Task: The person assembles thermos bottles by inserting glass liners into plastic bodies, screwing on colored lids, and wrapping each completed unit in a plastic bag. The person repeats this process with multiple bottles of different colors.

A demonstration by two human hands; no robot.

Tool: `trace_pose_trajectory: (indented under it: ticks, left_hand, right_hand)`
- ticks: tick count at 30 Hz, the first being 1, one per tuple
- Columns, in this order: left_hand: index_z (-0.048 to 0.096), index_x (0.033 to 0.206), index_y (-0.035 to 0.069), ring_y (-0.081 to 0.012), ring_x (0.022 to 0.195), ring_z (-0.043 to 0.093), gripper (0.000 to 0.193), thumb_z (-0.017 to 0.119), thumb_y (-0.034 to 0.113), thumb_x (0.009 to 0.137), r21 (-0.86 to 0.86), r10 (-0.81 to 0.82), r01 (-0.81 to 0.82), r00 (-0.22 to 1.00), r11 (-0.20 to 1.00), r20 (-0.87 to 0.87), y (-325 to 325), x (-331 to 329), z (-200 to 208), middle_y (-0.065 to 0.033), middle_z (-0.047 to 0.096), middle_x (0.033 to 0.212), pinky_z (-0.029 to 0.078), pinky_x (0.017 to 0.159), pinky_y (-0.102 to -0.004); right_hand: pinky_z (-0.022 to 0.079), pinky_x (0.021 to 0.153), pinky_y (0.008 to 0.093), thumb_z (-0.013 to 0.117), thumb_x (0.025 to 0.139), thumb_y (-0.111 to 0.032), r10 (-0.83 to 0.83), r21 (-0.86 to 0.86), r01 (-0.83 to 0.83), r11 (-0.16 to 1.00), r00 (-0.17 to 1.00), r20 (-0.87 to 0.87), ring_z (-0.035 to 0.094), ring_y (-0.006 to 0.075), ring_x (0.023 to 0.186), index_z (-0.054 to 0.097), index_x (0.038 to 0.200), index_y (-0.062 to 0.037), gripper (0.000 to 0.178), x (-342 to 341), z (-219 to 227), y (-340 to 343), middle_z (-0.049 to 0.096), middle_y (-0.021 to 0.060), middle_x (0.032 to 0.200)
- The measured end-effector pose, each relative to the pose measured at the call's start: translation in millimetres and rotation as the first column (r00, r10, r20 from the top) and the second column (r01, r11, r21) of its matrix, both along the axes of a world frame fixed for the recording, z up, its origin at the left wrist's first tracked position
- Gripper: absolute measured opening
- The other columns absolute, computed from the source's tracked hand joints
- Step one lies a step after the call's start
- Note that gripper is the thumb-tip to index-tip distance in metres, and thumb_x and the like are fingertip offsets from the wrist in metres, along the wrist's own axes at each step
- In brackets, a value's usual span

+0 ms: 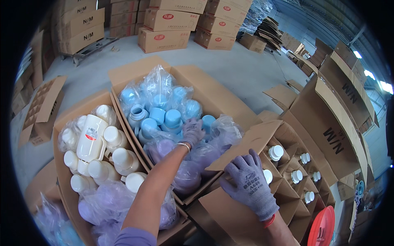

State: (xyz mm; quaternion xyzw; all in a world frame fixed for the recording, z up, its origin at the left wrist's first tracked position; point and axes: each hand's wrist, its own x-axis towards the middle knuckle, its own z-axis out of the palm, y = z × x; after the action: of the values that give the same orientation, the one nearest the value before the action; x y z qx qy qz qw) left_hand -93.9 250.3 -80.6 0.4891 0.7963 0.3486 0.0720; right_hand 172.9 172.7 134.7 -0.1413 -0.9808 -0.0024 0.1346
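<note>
My left hand [193, 132], in a grey-purple glove, reaches into a cardboard box of light blue plastic jugs [172, 119]. Its spread fingers rest among the jugs, beside a blue lid [208, 121]; the fingertips are partly hidden. Clear bags with purple jugs [188, 177] lie under and near that wrist. My right hand [250, 186], gloved alike, is open with its fingers extended at the edge of a raised cardboard flap [246, 145]. Beyond it, a box with cardboard dividers [289, 194] holds several white-capped bottles [276, 152] in its compartments.
At left, another box holds cream-white jugs [92, 137] and bagged purple ones [108, 203]. A red plastic item [322, 227] stands at lower right. Large open cartons [324, 123] stand at right. Stacked closed cartons [170, 20] line the back across the grey floor [123, 61].
</note>
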Motion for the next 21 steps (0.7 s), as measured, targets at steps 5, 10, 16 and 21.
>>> trace_pose_trajectory:
  ticks: [5,10,16,21]
  left_hand:
    - [0.048,0.141,0.019,-0.0446,0.117,0.052,0.081,0.078,0.032,0.067,-0.422,0.170,-0.151,0.985,0.894,0.009,-23,-5,3,-0.0215,0.046,0.137,0.044,0.102,-0.0470]
    - [0.047,0.141,0.015,-0.0424,0.117,0.051,0.081,0.079,0.028,0.068,-0.080,0.049,-0.061,0.987,0.995,-0.151,-72,-15,119,-0.0180,0.049,0.132,0.047,0.098,-0.0479]
    - [0.045,0.139,0.002,-0.0396,0.125,0.048,0.086,0.086,0.015,0.065,0.562,-0.036,0.323,0.887,0.761,-0.460,-229,65,259,-0.0213,0.045,0.136,0.042,0.107,-0.0460]
    - [0.047,0.137,0.007,-0.0336,0.121,0.052,0.063,0.072,0.030,0.083,0.612,-0.229,0.547,0.822,0.571,-0.522,-407,135,215,-0.0172,0.050,0.134,0.047,0.100,-0.0454]
  right_hand:
    - [0.033,0.111,0.0554,0.070,0.081,-0.024,0.004,-0.045,-0.003,0.999,1.000,0.021,0.054,0.0343,0.113,0.063,0.096,-0.0071,0.023,0,1,0,0.058,0.0129,0.109]
    - [0.034,0.111,0.0519,0.069,0.083,-0.026,0.024,-0.056,-0.025,0.998,1.000,-0.019,0.054,0.0350,0.112,0.064,0.093,-0.0073,0.022,-6,0,-6,0.058,0.0137,0.109]
    - [0.034,0.114,0.0482,0.066,0.091,-0.036,-0.165,-0.228,0.060,0.972,0.863,-0.478,0.048,0.0340,0.128,0.050,0.137,-0.0038,0.058,21,-4,-9,0.049,0.0173,0.136]
    - [0.046,0.106,0.0392,0.043,0.103,-0.055,-0.720,-0.562,-0.826,0.042,0.365,-0.590,0.052,0.0238,0.127,0.041,0.146,-0.0083,0.064,75,43,-104,0.052,0.0082,0.140]
